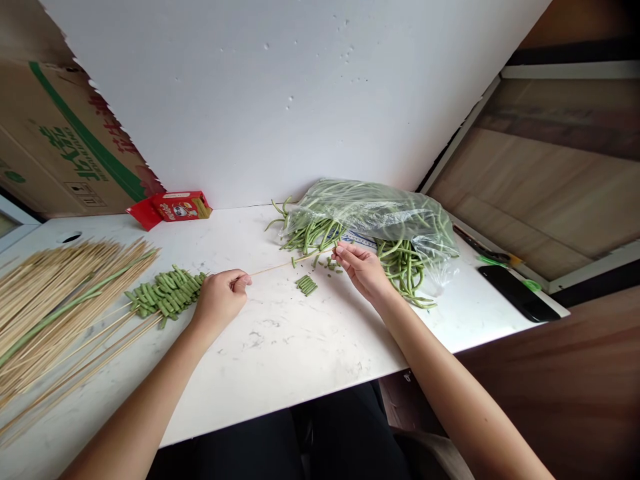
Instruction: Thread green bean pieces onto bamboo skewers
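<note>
My left hand (pixel 220 298) is closed in a pinch on the near end of a thin bamboo skewer (pixel 285 265) that runs right across the white table (pixel 280 347). At the skewer's far tip, my right hand (pixel 361 267) pinches a small piece of green bean. A few cut bean pieces (pixel 306 285) lie between my hands. A clear plastic bag of long green beans (pixel 370 223) sits just behind my right hand. Skewers threaded with bean pieces (pixel 167 291) lie left of my left hand.
A big heap of bare bamboo skewers (pixel 55 300) covers the table's left side. A red snack box (pixel 180 205) and a cardboard carton (pixel 65 147) stand at the back left. A black phone (pixel 517 293) lies near the table's right edge.
</note>
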The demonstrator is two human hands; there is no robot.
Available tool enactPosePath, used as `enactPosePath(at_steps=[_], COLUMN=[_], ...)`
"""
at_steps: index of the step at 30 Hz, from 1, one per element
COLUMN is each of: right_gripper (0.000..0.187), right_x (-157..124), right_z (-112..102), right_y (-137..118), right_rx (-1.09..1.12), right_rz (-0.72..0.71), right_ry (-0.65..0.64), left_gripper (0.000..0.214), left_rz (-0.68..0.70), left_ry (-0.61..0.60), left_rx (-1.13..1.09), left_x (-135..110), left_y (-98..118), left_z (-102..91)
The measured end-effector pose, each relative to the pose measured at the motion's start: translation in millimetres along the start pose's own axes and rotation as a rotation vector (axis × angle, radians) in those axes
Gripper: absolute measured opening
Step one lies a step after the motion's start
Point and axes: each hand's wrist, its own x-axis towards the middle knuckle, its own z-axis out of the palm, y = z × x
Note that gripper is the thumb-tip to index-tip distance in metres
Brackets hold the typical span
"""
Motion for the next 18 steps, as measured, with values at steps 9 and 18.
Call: enactPosePath(at_steps=[9,18], right_gripper=[0.038,0.039], right_x=[-1.8,-4.6], right_z=[1.0,6.7], right_y=[1.6,-4.5], right_rx=[-0.004,0.026], right_rz=[-0.002,-0.015], right_ry=[-0.024,0.006], left_gripper=[0.023,0.025], left_rz=[-0.020,-0.012], left_ry=[-0.025,-0.004], left_rx=[-0.004,-0.037], left_x=[-1.1,-0.3], left_y=[-5.0,-3.6], left_z=[2.7,2.1])
